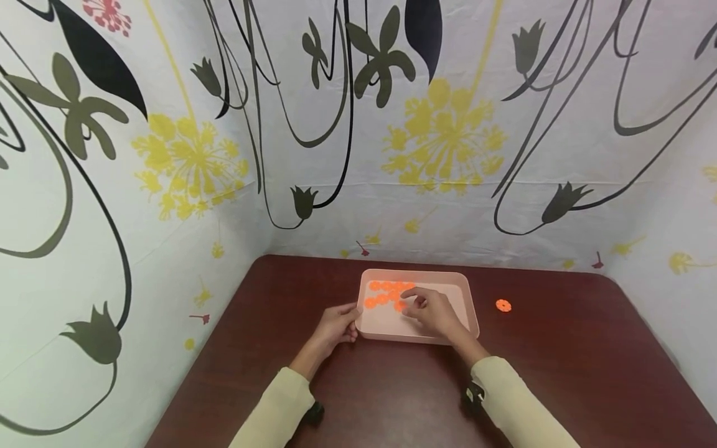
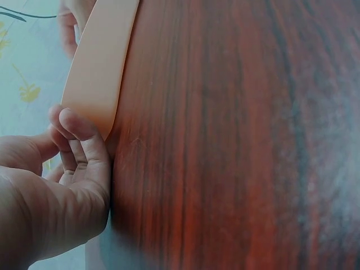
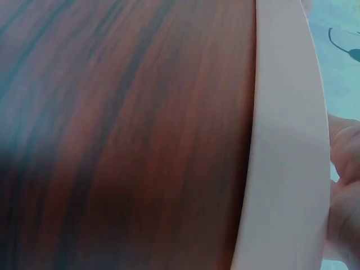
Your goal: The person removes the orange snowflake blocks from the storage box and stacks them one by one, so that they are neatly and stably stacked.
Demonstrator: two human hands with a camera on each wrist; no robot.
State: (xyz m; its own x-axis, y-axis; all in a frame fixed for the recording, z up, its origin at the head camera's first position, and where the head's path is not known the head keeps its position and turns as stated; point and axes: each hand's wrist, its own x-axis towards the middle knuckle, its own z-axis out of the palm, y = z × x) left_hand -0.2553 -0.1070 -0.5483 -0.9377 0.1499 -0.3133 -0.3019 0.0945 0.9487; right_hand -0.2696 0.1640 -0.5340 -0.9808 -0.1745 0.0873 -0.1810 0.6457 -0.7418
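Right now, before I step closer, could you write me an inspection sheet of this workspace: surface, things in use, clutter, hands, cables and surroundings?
Surface: dark reddish-brown table, wood-grained and shiny in places.
Job's things: pink tray on the table; several orange pieces grouped mostly in its left half; one separate orange piece on the table, right of the tray.
Clutter: nothing seen.
Hands: left hand grips the tray's left edge; right hand is over the tray beside the pieces, and whether it holds one cannot be told.
Cables: nothing seen.
Surroundings: white backdrop with printed flowers and leaves, left, right and behind.
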